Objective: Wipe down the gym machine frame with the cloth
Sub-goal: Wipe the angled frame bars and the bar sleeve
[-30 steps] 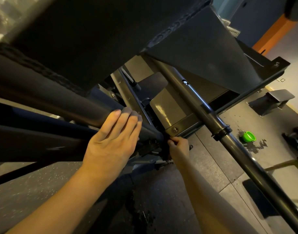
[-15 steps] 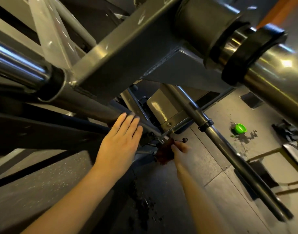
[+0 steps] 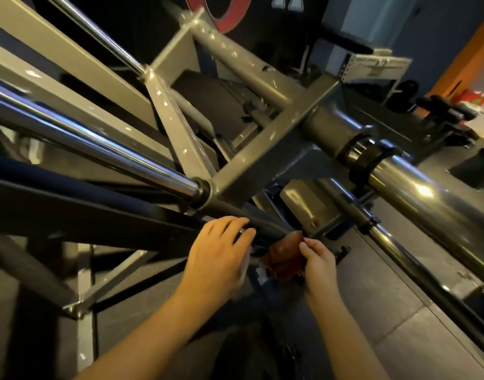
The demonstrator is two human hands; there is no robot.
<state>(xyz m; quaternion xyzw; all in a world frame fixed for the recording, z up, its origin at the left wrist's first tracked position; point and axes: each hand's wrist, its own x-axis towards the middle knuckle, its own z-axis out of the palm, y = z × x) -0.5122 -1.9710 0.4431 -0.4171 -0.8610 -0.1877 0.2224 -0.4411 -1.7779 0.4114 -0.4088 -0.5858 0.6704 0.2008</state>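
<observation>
**A:** What has changed for us?

**B:** Our view tips up off the floor onto the gym machine frame (image 3: 71,60). The cloth (image 3: 283,260) now shows plainly as a rust-brown wad. It is off the bracket (image 3: 301,207) it was pressed to a second ago and sits just under the dark tube (image 3: 265,228)

**A:** And our hands?

**B:** Our right hand (image 3: 319,263) pinches the wad, thumb on top and fingers curled behind. Our left hand (image 3: 221,253), which lay flat on the tube before, now bends its fingers over it, likely as a brace

**A:** Where does that leave us?

**B:** We judge the low spot done and the cloth being regathered. The chrome guide rod (image 3: 98,144) and grey crossbeam (image 3: 262,150) probably still wait
</observation>
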